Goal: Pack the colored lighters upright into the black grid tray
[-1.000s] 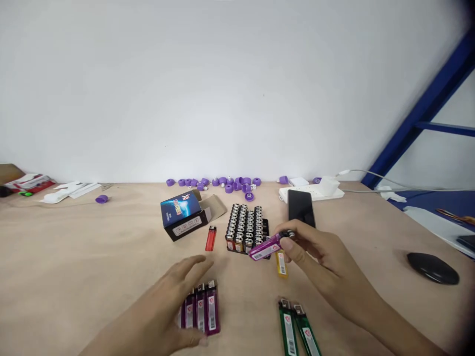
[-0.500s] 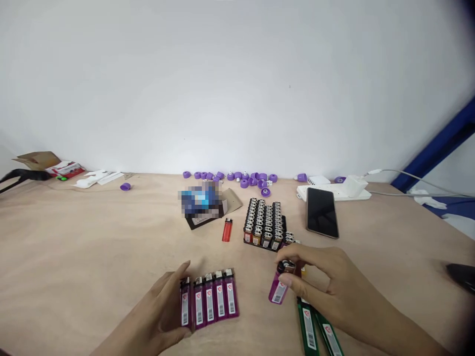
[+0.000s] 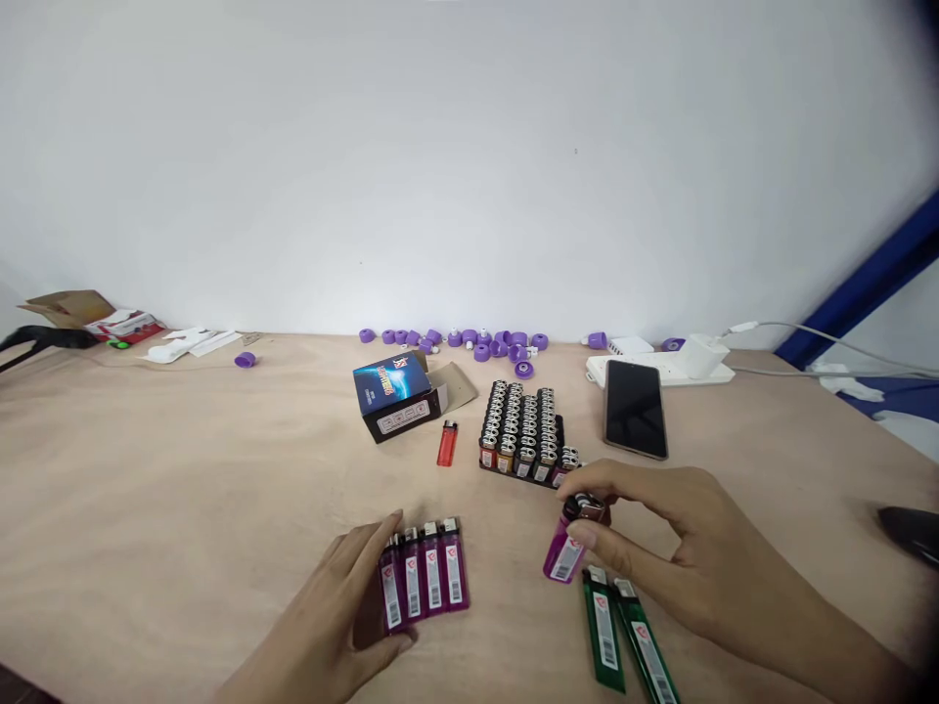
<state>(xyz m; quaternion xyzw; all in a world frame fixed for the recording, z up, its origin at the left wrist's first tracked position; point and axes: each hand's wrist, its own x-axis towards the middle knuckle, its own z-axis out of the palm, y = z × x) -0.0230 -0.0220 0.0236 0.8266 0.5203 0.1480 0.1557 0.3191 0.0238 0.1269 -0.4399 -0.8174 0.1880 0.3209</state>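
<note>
My left hand (image 3: 338,611) rests at the left end of a row of purple lighters (image 3: 434,572) lying side by side on the table; its thumb and index finger are spread around that end, and the palm side is hidden. Between thumb and fingers, my right hand (image 3: 652,543) pinches a purple lighter (image 3: 564,552) by its metal top. Two green lighters (image 3: 605,631) lie beneath and beside my right hand. Behind it stands a black tray (image 3: 514,473) packed with upright lighters. A red lighter (image 3: 447,444) lies left of the tray.
A blue and black box (image 3: 400,394) with an open flap is left of the tray. Purple caps (image 3: 499,345) line the wall. A phone (image 3: 635,409) leans by a white power strip (image 3: 667,370). A black object (image 3: 910,533) sits at the right edge.
My left hand has moved right, closing the gap at the row's left end. My right hand has shifted slightly right with its purple lighter. The view has tilted a little.
</note>
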